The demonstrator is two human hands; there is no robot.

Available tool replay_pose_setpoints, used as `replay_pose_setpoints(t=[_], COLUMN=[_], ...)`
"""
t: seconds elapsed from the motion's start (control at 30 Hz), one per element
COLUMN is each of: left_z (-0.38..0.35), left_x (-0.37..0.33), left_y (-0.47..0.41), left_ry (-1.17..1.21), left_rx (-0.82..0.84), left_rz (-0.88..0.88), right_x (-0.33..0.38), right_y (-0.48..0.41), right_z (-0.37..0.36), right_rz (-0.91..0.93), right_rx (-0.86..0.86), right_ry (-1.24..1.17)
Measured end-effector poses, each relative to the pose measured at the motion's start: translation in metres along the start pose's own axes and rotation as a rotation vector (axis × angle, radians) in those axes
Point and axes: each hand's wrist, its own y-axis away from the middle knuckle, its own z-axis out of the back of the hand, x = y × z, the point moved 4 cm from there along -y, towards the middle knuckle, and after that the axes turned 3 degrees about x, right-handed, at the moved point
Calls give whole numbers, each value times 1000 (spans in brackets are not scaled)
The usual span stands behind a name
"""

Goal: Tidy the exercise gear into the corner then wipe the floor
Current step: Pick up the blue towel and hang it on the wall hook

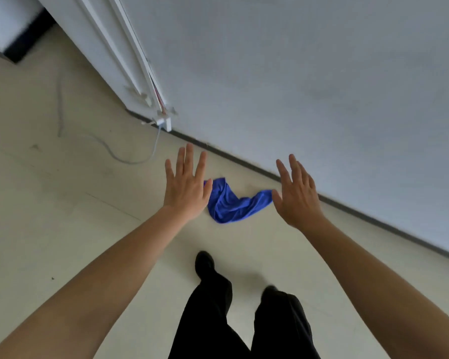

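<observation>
My left hand (186, 186) and right hand (297, 196) are extended forward, fingers (189, 158) straight and spread, holding nothing. The blue cloth (232, 206) lies crumpled on the floor (62, 203) near the wall (296, 86), seen between my hands.

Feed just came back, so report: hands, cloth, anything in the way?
Left hand and right hand open, empty. Blue cloth crumpled on floor near wall. Grey cable lies left, apart from cloth.

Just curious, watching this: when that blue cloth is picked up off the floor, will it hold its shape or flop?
Probably flops: the cloth lies crumpled in soft folds. Likely light, as it looks thin. Its sheen hints it may slide easily on the floor.
</observation>
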Motion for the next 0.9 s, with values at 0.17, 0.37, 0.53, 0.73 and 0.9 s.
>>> replay_pose_setpoints(t=[0.17,0.37,0.53,0.73,0.9], left_z=[-146,-403,-583,-698,-718], left_x=[6,9,-3,-15,-5], left_y=[-44,-74,-103,-132,-126], left_ry=[126,61,-42,-62,4], left_rx=[125,376,540,499,349], left_rz=[-52,-80,-220,-176,-66], right_x=[-19,-55,-73,-79,-80], right_y=[-31,-64,-78,-106,-106], right_z=[-144,-390,-567,-690,-718], right_rz=[-48,-4,187,125,179], right_rx=[140,470,678,669,713], right_ry=[-56,-19,86,-66,14])
